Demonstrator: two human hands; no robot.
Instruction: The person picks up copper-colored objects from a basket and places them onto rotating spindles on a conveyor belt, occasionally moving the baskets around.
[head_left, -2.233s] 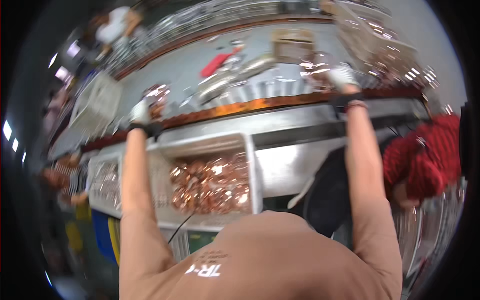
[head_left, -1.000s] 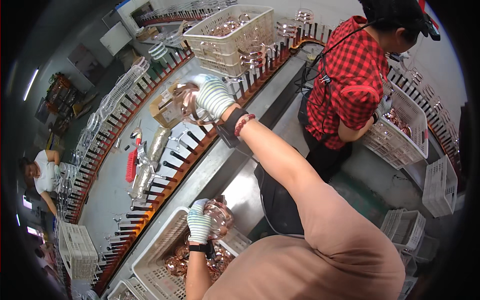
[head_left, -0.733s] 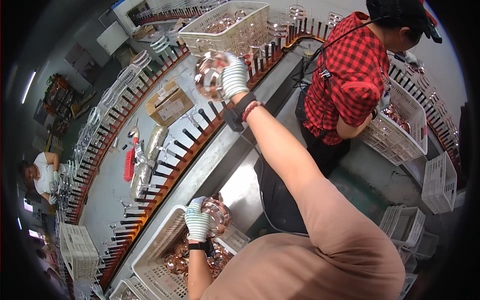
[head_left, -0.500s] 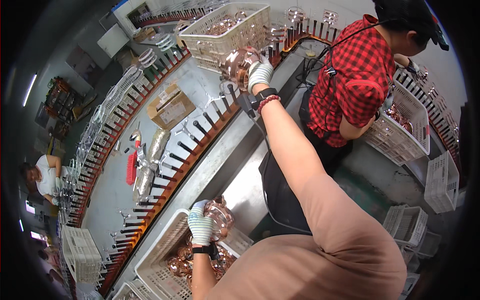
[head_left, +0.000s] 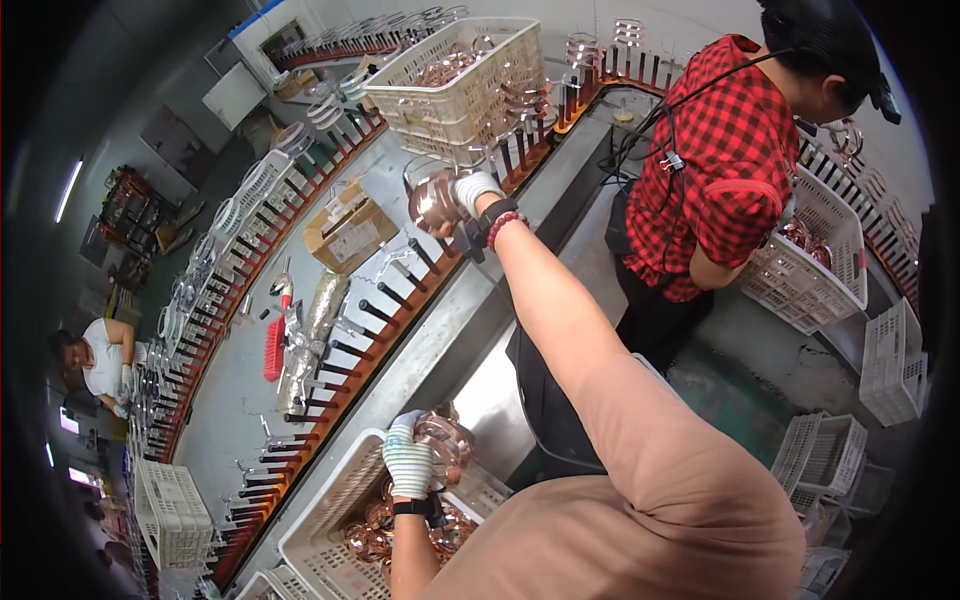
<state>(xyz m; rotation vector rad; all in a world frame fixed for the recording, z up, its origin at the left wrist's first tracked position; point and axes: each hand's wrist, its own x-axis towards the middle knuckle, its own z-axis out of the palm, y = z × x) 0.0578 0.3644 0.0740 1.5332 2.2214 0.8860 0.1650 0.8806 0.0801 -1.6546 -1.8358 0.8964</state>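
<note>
In front of the white crate on the conveyor, my right hand (head_left: 478, 190), gloved in white, reaches far forward. Its fingers close on a shiny copper-coloured round metal part (head_left: 435, 205), beside the black-tipped holder pegs (head_left: 392, 296). Close to my body, my left hand (head_left: 408, 458), in a striped white glove, grips another copper-coloured metal part (head_left: 445, 445) above a white plastic crate (head_left: 318, 520). Loose copper-coloured parts (head_left: 375, 530) lie in that crate. The fingertips of both hands are partly hidden.
A curved conveyor carries rows of pegs around a grey table (head_left: 225, 370) with a cardboard box (head_left: 350, 232) and a red brush (head_left: 274, 348). A second crate (head_left: 450, 130) of copper-coloured parts stands farther off. At right a co-worker in a checked shirt (head_left: 715, 180) stands beside another crate (head_left: 790, 285).
My right hand has moved left and nearer, with a copper-coloured part in its grip. My left hand keeps hold of its part over the crate. The view has shifted slightly.
</note>
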